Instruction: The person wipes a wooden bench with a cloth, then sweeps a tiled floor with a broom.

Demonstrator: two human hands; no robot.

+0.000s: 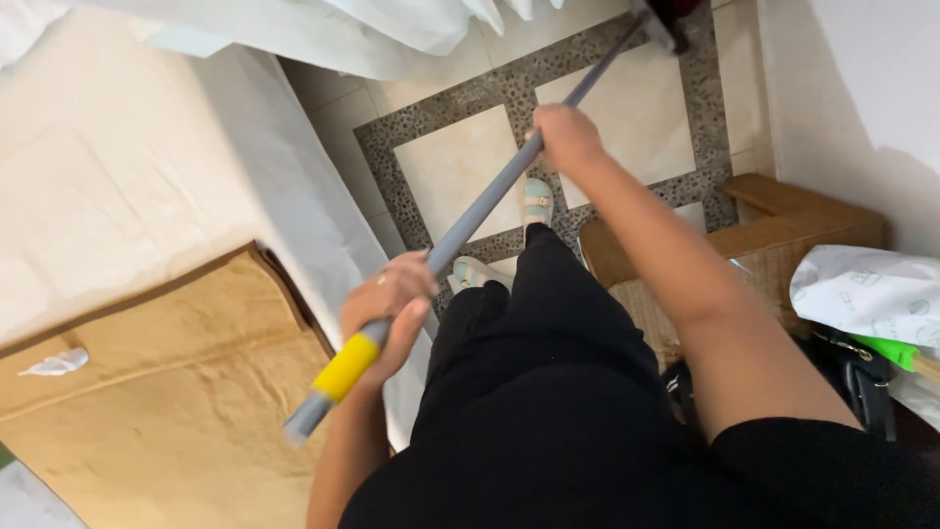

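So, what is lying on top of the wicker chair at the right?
A white printed bag lies over the wicker chair, with something green beneath it. The bag's contents and the seat under it are covered.

Cream-tiled floor with grey pebble borders (460,167), upper centre; a wicker-and-wood basket (774,230) stands on it at right.

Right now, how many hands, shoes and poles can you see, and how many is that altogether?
Hands: 2, the left hand and the right hand, both gripping the pole
Shoes: 2, one shoe ahead, the other shoe behind
Poles: 1, a grey pole with a yellow band
Total: 5
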